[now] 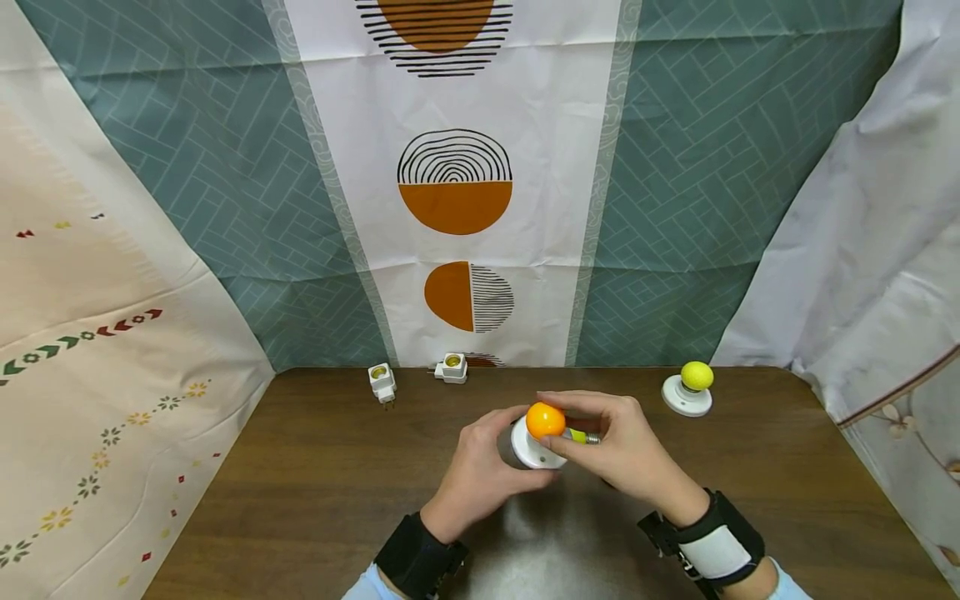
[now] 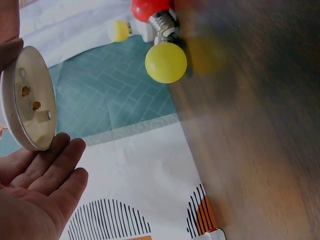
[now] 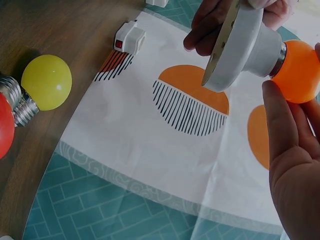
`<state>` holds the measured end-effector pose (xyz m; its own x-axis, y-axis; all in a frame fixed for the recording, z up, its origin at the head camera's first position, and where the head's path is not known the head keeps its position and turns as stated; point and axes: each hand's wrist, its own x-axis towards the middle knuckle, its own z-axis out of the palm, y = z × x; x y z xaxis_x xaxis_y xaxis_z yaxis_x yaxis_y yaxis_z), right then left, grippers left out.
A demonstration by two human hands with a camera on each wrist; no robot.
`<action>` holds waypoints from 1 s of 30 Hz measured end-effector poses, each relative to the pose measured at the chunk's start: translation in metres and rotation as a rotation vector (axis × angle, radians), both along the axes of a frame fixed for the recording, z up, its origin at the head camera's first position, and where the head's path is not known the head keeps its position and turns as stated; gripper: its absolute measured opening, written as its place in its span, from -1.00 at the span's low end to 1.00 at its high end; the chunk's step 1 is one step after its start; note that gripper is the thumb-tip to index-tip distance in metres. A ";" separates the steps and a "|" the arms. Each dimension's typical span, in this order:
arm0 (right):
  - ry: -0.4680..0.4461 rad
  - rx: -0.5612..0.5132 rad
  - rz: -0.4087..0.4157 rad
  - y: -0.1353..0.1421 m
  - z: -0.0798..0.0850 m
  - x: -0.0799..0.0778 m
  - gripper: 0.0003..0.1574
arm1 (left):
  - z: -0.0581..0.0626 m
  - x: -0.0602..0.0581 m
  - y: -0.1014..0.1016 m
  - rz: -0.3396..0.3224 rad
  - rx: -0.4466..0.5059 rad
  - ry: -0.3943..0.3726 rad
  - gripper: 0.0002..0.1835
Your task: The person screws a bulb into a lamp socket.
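Over the middle of the wood-grained counter (image 1: 300, 483), I see the left hand (image 1: 487, 454) gripping a smooth white round-based lampholder (image 1: 527, 452) by its rim, thumb and fingers spread wide to span the disc. Its hollow underside shows small brass-coloured fittings. The right hand (image 1: 617, 432) pinches a glossy orange globe bulb (image 1: 545, 420) at the lampholder's mouth, fingers curved to the ball; a narrow band of metal shows between globe and socket.

Just beyond the hands, a yellow round bulb (image 3: 46, 82) and a red bulb (image 2: 150, 9) lie on the counter, their ridged silvery screw caps close together. At the far right, a matte-looking yellow bulb (image 1: 697, 375) sits upright in a white disc-based socket (image 1: 686, 402). Two boxy white plug-in sockets (image 1: 452, 368) lie at the far left, before a creased hanging cloth (image 1: 675, 167) woven or printed with teal brickwork.
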<state>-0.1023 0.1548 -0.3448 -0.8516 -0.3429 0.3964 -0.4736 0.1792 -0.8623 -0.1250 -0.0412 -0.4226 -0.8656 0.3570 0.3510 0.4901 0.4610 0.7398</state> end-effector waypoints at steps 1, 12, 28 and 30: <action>0.003 -0.004 -0.010 -0.001 0.000 0.000 -0.47 | 0.000 0.000 0.000 0.003 0.001 -0.001 -0.21; 0.033 -0.032 -0.069 -0.003 0.002 0.002 -0.48 | 0.000 0.001 0.001 0.017 0.017 0.027 -0.21; -0.019 0.044 0.084 0.004 0.002 -0.002 -0.41 | 0.002 0.000 0.001 -0.039 0.035 -0.026 -0.23; -0.025 0.042 0.081 0.005 0.002 -0.003 -0.42 | 0.001 0.000 0.002 -0.040 0.038 -0.018 -0.24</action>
